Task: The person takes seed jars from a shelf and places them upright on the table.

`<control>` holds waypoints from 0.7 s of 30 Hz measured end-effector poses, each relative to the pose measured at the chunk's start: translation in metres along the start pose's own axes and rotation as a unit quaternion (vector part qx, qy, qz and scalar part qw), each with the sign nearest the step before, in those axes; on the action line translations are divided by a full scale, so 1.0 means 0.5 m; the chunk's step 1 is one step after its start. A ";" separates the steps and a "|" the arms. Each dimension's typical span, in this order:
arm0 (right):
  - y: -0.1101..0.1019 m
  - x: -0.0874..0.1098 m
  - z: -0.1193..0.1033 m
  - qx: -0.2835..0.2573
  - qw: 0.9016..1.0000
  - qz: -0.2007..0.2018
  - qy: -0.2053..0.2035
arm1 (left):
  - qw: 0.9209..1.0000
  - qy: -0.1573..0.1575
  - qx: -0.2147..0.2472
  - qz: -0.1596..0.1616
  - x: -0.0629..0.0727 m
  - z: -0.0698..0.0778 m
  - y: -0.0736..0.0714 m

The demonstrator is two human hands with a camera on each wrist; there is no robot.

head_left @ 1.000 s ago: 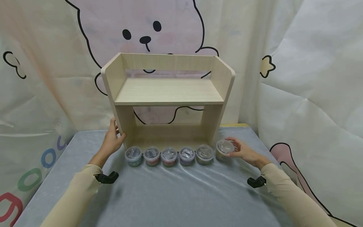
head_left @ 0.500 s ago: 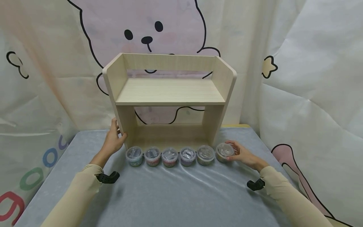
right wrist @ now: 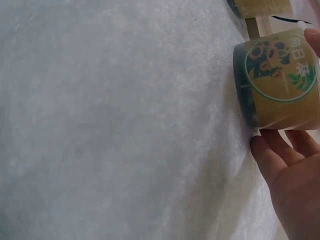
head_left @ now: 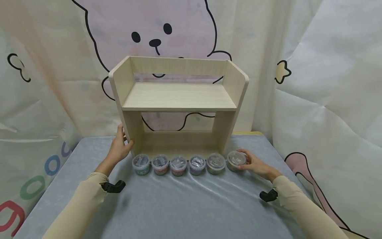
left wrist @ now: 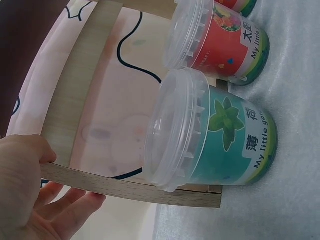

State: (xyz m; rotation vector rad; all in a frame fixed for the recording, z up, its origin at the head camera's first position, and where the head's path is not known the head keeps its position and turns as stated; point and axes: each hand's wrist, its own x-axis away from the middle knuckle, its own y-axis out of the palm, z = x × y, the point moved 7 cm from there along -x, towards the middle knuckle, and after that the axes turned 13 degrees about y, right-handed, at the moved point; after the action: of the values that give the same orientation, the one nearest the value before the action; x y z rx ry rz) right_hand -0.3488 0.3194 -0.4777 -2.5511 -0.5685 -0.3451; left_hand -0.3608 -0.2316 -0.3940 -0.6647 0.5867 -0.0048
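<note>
A pale wooden two-tier shelf [head_left: 179, 96] stands on the cloth-covered table. My left hand [head_left: 117, 148] grips the edge of its left side panel, thumb in front and fingers behind. At the right end of a row of lidded plastic tubs, my right hand [head_left: 256, 164] holds a tub [head_left: 236, 159] between thumb and fingers. The right wrist view shows that tub's yellow label [right wrist: 280, 75] with a flower picture, its base down at the cloth. Closest to my left hand is a teal-labelled tub [left wrist: 227, 132] with a mint leaf picture and a clear lid.
Left of the held tub, several more tubs line the shelf's front, among them a red-labelled tub [left wrist: 225, 45] and a purplish tub [head_left: 197, 165]. A grey-blue cloth [head_left: 185, 205] covers the table. A patterned curtain [head_left: 253, 39] hangs behind and at the sides.
My right hand has lowered the rightmost tub slightly, bringing it level with the row. My left hand has kept its grip on the shelf. The head view has shifted a little.
</note>
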 end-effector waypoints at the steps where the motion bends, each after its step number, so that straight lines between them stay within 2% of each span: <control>1: 0.000 -0.001 0.000 -0.002 1.000 -0.003 0.001 | 1.000 -0.003 0.000 -0.002 0.001 -0.001 0.000; 7: 0.001 -0.005 0.002 -0.008 1.000 -0.010 0.014 | 1.000 -0.008 0.007 -0.002 0.002 -0.003 0.001; 15: 0.001 -0.003 0.001 0.002 1.000 -0.016 0.015 | 0.999 -0.007 0.037 0.003 0.006 -0.006 0.004; 18: 0.000 -0.001 0.000 0.008 1.000 -0.016 0.019 | 0.999 -0.007 0.046 0.012 0.007 -0.007 0.003; 21: -0.005 -0.001 -0.001 0.023 0.999 0.002 0.038 | 0.998 -0.010 0.051 0.026 0.008 -0.011 0.000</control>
State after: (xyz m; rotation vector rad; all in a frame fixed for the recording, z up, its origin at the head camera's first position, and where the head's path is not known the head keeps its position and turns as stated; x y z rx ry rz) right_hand -0.3501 0.3209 -0.4764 -2.4828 -0.5365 -0.4216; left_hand -0.3603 -0.2355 -0.3999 -0.5495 0.5806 0.0211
